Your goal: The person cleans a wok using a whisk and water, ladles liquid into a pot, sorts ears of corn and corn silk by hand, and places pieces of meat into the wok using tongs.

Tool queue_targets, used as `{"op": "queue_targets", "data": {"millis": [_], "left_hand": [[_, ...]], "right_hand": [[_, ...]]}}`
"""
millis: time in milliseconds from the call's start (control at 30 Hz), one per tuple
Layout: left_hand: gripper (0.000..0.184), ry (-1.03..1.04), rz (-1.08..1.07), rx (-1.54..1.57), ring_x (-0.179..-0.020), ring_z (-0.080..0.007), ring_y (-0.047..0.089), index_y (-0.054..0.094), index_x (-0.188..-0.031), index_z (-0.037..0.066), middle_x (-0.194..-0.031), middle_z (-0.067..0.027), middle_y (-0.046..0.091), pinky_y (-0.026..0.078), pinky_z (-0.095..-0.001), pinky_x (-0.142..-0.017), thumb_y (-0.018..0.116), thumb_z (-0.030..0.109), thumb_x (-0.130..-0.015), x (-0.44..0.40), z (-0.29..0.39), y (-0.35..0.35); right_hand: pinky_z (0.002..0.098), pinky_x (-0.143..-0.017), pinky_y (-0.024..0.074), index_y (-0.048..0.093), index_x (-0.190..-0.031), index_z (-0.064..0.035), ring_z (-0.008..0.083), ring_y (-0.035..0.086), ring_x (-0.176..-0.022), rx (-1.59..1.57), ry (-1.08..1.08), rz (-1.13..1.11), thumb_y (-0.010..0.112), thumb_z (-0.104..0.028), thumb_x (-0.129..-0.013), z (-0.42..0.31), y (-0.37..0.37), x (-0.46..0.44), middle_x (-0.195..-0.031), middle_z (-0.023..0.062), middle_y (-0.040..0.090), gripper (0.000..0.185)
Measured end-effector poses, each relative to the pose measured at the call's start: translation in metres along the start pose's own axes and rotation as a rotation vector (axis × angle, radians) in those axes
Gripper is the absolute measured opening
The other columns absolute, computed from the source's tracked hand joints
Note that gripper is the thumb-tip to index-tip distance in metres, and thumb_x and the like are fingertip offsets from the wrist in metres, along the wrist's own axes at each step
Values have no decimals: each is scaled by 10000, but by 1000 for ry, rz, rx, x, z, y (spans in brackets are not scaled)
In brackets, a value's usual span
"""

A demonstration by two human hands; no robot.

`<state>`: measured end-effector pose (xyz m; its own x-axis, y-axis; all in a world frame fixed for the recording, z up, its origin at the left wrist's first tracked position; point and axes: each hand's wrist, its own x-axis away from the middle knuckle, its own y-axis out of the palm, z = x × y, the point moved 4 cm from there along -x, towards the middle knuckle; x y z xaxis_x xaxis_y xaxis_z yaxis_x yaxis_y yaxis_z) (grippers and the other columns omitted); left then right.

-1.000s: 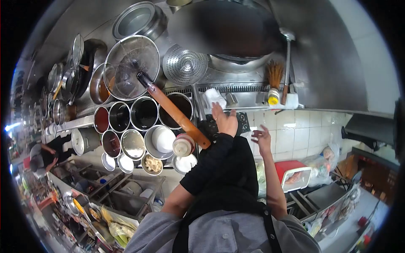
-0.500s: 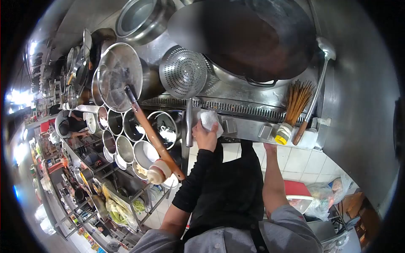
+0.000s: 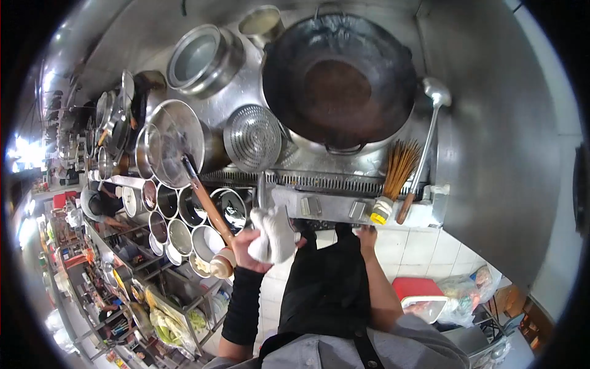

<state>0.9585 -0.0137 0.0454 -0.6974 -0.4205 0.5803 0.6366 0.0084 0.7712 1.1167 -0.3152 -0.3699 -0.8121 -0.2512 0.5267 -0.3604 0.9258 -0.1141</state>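
My left hand, in a black sleeve guard, is closed on a folded white cloth in front of the stove's front ledge. Close by are the perforated strainer, whose handle reaches down to the cloth, and the wooden handle of a large ladle. My right hand is just under the ledge, with its fingers partly hidden. Above it on the ledge lie a bamboo brush with a yellow end and a long metal ladle. A dark wok sits over the burner.
Several round pots with sauces or liquids stand at the left. A squeeze bottle is beside them. Steel pots are on the stove's back left. A red and white box is at lower right. A person is far left.
My left hand has drawn the cloth away from the ledge, down and left. The view has shifted, and the wok now shows whole and sharp. More of my right hand shows.
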Motion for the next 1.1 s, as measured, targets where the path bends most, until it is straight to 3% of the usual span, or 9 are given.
{"op": "queue_targets", "data": {"millis": [100, 200, 333, 467, 533, 600, 767, 867, 1100], "left_hand": [[850, 205, -36, -26, -1205, -479, 588, 429, -1474, -38, -1374, -314, 557, 434, -661, -1065, 677, 362, -767, 37, 11, -3], [862, 102, -115, -168, -1248, -447, 563, 393, -1483, -43, -1391, -245, 554, 465, -555, -1050, 753, 362, -812, 74, 16, 35], [538, 82, -362, -192, -1018, -376, 690, 476, -1385, 12, -1227, -241, 631, 583, -479, -834, 606, 376, -1011, 93, 12, 91], [690, 226, -295, -393, -1129, -162, 608, 408, -1493, 46, -1266, -66, 595, 493, -301, -968, 744, 299, -947, 116, 23, 116], [716, 238, -295, -432, -1150, -128, 557, 404, -1493, 30, -1268, -44, 574, 444, -267, -990, 750, 323, -940, 131, 37, 132], [854, 243, -277, -420, -1140, -150, 580, 366, -1511, -17, -1291, -73, 578, 463, -274, -965, 772, 419, -898, 135, 43, 110], [617, 238, -156, -398, -1020, -169, 653, 508, -1361, -16, -1107, -97, 653, 535, -292, -850, 716, 389, -944, 151, 83, 52], [521, 282, -251, -60, -1011, -311, 698, 479, -1365, -11, -1140, -191, 654, 631, -476, -842, 627, 338, -1007, 160, 120, 64], [456, 476, -40, -280, -1004, -177, 673, 534, -1342, 9, -1082, -99, 684, 565, -313, -803, 671, 274, -998, 186, 177, 14]], "right_hand": [[315, -666, 503, 656, -1077, 48, 164, 597, -791, 304, -144, 90, 580, -48, -949, -135, -65, 68, -906, 94, 652, 177], [332, -716, 502, 643, -1113, 33, 169, 588, -804, 455, -431, 294, 559, -71, -993, -282, -68, 74, -928, 112, 641, 179], [404, -734, 504, 634, -954, 38, 294, 633, -781, 585, -624, 207, 654, -170, -928, -288, -45, -18, -821, 183, 636, 210], [481, -680, 510, 610, -709, 36, 404, 647, -693, 865, -609, 156, 684, -151, -771, -290, -42, -48, -731, 233, 653, 210], [544, -670, 510, 635, -720, 60, 450, 658, -694, 870, -878, 397, 628, -154, -815, -313, -46, -31, -770, 274, 677, 234], [527, -673, 509, 641, -791, 102, 462, 650, -702, 931, -604, 449, 628, -253, -921, -343, -56, -21, -794, 310, 670, 379], [346, -291, 304, 384, -707, -88, 151, 409, -309, 483, -542, 151, 581, -247, -1030, -384, -11, 48, -495, 39, 417, 410], [288, -279, 296, 478, -850, -70, 119, 410, -314, 193, -226, -197, 570, -217, -1043, -470, 89, 145, -490, 16, 407, 260], [313, -313, 351, 605, -969, 15, 142, 475, -347, 473, -494, -674, 630, -122, -953, -564, 354, 147, -608, 34, 522, 139]]}}
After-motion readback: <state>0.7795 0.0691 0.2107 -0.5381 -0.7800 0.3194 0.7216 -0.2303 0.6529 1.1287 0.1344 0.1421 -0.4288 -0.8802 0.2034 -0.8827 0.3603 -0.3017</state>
